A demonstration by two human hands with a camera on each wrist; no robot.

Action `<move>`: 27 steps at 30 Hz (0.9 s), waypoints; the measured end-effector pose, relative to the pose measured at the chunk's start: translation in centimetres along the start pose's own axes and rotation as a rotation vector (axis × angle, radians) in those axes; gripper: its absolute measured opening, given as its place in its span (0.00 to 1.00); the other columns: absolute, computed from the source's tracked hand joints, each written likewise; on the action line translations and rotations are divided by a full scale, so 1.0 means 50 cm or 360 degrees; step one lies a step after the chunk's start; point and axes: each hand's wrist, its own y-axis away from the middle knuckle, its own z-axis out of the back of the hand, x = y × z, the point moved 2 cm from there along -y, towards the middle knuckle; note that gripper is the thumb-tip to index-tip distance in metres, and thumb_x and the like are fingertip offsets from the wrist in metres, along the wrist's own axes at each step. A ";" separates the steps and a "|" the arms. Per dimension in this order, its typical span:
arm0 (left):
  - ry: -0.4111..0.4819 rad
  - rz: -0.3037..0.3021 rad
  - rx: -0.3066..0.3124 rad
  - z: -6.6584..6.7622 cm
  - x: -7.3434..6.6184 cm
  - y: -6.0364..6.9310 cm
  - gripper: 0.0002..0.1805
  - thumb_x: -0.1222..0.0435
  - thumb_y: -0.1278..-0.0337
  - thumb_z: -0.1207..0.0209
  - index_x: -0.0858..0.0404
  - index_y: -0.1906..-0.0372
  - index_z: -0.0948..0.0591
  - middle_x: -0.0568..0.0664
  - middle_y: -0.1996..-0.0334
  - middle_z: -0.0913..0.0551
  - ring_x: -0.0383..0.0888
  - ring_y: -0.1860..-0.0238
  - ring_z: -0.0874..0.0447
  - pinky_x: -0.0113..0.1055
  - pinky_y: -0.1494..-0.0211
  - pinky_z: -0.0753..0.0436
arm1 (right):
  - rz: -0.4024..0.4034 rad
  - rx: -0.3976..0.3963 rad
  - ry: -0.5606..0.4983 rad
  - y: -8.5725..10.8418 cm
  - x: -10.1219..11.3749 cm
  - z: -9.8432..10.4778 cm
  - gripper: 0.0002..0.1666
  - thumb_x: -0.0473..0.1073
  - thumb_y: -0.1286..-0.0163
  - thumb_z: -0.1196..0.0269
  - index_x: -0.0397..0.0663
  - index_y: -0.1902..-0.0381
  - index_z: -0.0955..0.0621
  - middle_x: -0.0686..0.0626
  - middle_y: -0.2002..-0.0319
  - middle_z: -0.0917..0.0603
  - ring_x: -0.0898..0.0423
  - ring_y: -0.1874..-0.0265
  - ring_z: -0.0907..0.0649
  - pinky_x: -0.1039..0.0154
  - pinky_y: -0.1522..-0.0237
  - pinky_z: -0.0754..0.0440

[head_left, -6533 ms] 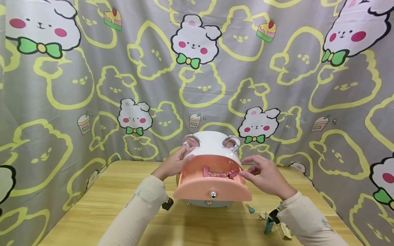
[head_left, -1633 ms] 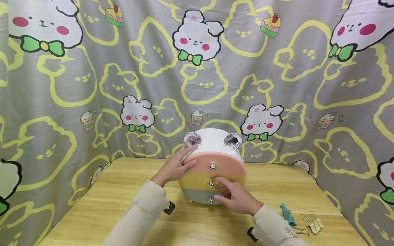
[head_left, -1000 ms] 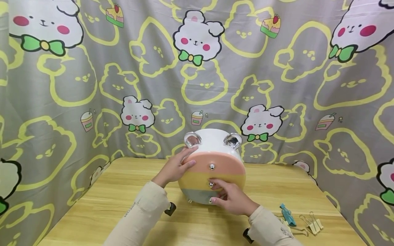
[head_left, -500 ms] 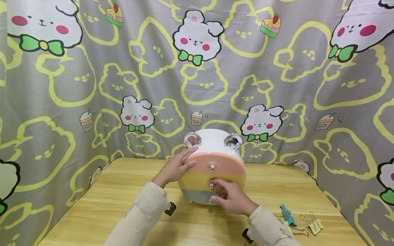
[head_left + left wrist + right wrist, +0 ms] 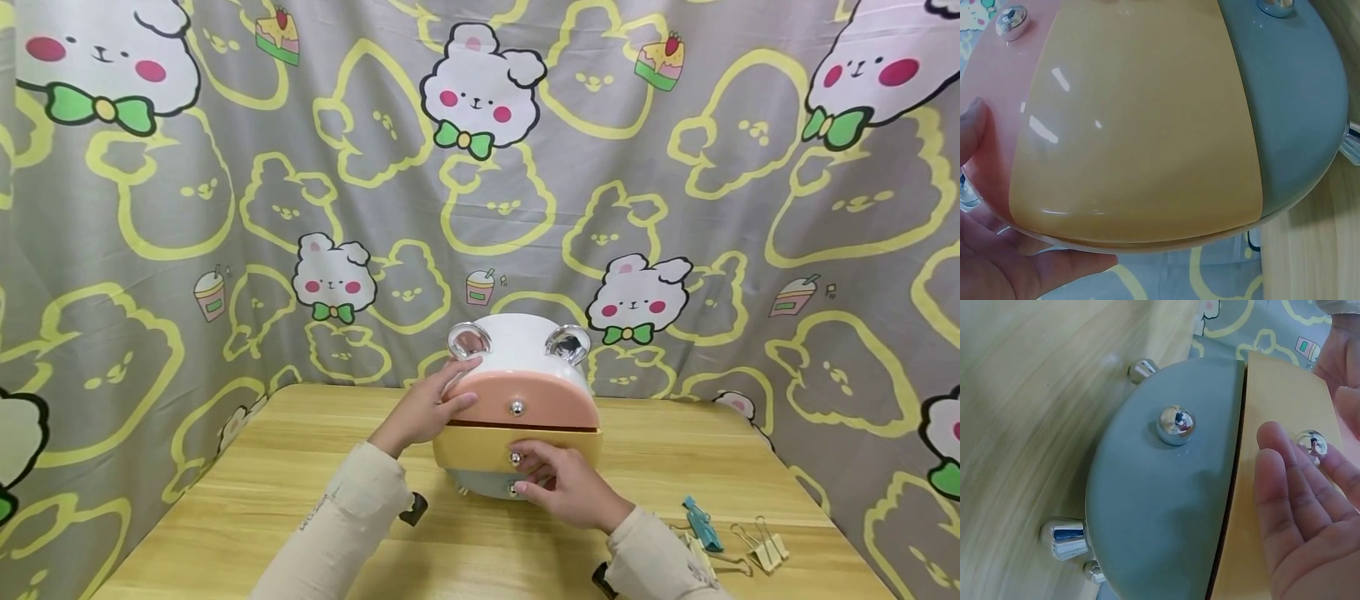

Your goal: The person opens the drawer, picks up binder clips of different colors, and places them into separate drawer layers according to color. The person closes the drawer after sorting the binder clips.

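A small round-fronted drawer cabinet [image 5: 517,342] with a white top and silver ears stands on the table. Its yellow middle drawer [image 5: 472,447] sticks out slightly, with a thin dark gap above it. The pink upper drawer [image 5: 555,398] and grey-blue lower drawer [image 5: 1154,487] are closed. My left hand [image 5: 427,408] rests on the cabinet's upper left side, thumb on the pink front and fingers extended along the side in the left wrist view. The silver knob [image 5: 1313,445] of the yellow drawer is held between the fingers of my right hand [image 5: 573,487].
On the wooden table [image 5: 300,467], a teal binder clip [image 5: 702,525] and a pale yellow binder clip [image 5: 768,552] lie at the right. Another pale clip is partly behind the right sleeve. A patterned curtain [image 5: 405,200] hangs behind the table.
Earlier the pink drawer was out with pink binder clips inside; it was then closed. My right hand moved to the middle knob, and the yellow drawer has just slid out slightly.
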 end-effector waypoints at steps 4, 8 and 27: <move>0.0003 0.0040 0.0003 -0.001 0.001 -0.001 0.30 0.52 0.34 0.43 0.45 0.28 0.34 0.54 0.30 0.34 0.56 0.32 0.36 0.59 0.35 0.35 | -0.0012 0.0011 0.0002 0.005 0.006 -0.001 0.24 0.42 0.33 0.34 0.44 0.41 0.24 0.44 0.58 0.16 0.61 0.65 0.16 0.64 0.65 0.18; -0.0003 0.0049 0.0003 -0.001 0.003 0.000 0.30 0.52 0.34 0.43 0.46 0.28 0.34 0.54 0.30 0.35 0.57 0.31 0.37 0.59 0.34 0.37 | -0.0027 0.0028 -0.0017 0.011 0.013 -0.003 0.23 0.41 0.33 0.35 0.44 0.42 0.24 0.44 0.58 0.16 0.61 0.64 0.16 0.64 0.64 0.18; 0.0020 0.0064 0.0042 0.001 0.005 0.001 0.31 0.53 0.33 0.43 0.44 0.27 0.35 0.53 0.28 0.37 0.56 0.31 0.39 0.58 0.33 0.38 | 0.0103 0.0090 -0.0128 0.051 0.052 -0.009 0.23 0.40 0.32 0.36 0.42 0.40 0.25 0.49 0.57 0.16 0.62 0.61 0.16 0.65 0.63 0.17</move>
